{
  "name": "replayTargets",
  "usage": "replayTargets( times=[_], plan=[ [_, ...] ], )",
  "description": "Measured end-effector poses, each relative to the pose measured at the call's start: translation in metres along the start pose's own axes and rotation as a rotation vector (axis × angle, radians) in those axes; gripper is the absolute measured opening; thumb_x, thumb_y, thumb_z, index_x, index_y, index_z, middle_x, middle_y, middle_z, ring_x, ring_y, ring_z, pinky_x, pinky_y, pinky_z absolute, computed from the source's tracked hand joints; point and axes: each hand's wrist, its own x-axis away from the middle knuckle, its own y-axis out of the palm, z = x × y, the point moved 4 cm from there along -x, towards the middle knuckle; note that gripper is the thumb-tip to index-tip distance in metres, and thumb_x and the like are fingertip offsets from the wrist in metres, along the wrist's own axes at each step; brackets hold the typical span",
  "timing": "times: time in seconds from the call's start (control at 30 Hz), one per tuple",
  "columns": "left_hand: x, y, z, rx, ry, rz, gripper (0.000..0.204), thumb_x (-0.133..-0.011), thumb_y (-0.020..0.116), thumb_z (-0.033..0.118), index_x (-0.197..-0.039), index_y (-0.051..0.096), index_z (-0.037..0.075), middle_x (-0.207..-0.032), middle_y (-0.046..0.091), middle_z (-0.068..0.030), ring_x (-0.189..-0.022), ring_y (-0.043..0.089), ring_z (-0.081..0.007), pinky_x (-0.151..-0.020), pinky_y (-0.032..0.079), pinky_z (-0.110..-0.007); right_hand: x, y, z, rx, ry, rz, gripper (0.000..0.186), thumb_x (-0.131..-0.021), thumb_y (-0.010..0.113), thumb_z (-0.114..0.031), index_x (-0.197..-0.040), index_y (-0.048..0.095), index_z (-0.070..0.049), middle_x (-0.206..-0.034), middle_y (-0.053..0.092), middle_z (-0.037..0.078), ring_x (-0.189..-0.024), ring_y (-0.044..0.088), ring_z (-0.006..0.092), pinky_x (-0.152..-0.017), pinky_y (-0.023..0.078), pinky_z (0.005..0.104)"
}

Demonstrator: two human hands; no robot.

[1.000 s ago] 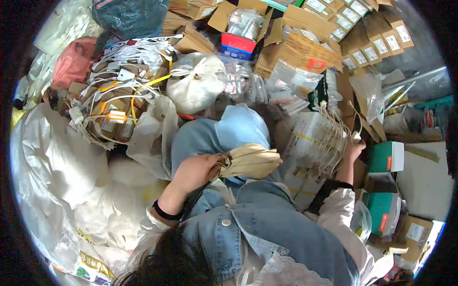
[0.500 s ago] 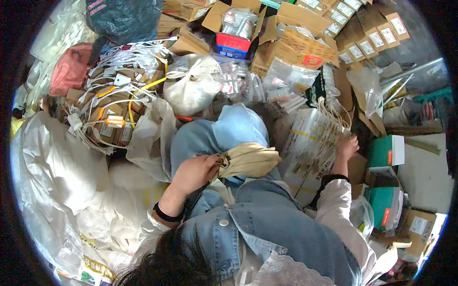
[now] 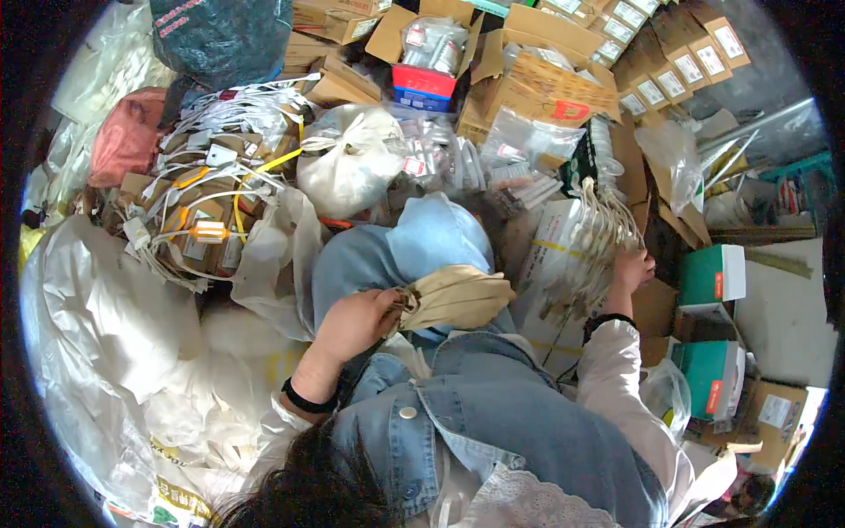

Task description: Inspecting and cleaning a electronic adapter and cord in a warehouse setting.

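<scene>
Right hand (image 3: 632, 268) shifted up along the cable bundle (image 3: 591, 239), gripping it; left hand (image 3: 356, 324) clenched on tan bag (image 3: 458, 297) over lap.
Bundle: light, floppy, tangle-prone; grab near the gathered top. Bag soft, w/ loose neck.

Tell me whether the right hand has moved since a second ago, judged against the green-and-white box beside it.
Yes. The right hand has risen a little along the bundle of white cables, from below the top of the green-and-white box to about level with it.

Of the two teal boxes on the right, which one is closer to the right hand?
The upper teal box, lying just right of the right hand. The lower teal box sits further down, beside the white sleeve.
</scene>
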Motion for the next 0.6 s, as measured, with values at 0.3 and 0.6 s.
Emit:
replayTargets(
  times=[0.3, 0.6],
  plan=[
    [-0.003, -0.004, 0.006, -0.008, 0.000, -0.012, 0.022, -0.085, 0.058, 0.021, -0.104, 0.058, 0.009, -0.087, 0.063, -0.0140, -0.076, 0.061, -0.0352, -0.065, 0.049, -0.045, 0.000, 0.008, 0.006, -0.569, 0.246, -0.320, 0.087, -0.075, 0.064, -0.055, -0.136, 0.031, -0.002, -0.131, 0.043, 0.024, -0.120, 0.044, 0.0390, -0.095, 0.040, 0.0471],
    [-0.004, -0.006, 0.008, -0.017, 0.000, -0.016, 0.023, -0.085, 0.058, 0.022, -0.104, 0.058, 0.009, -0.084, 0.063, -0.0141, -0.075, 0.060, -0.0352, -0.063, 0.048, -0.045, 0.006, 0.023, 0.017, -0.937, 0.242, -0.168, 0.061, -0.086, 0.058, -0.034, -0.134, 0.038, -0.002, -0.130, 0.047, 0.021, -0.116, 0.049, 0.0374, -0.092, 0.043, 0.0434]
  ],
)
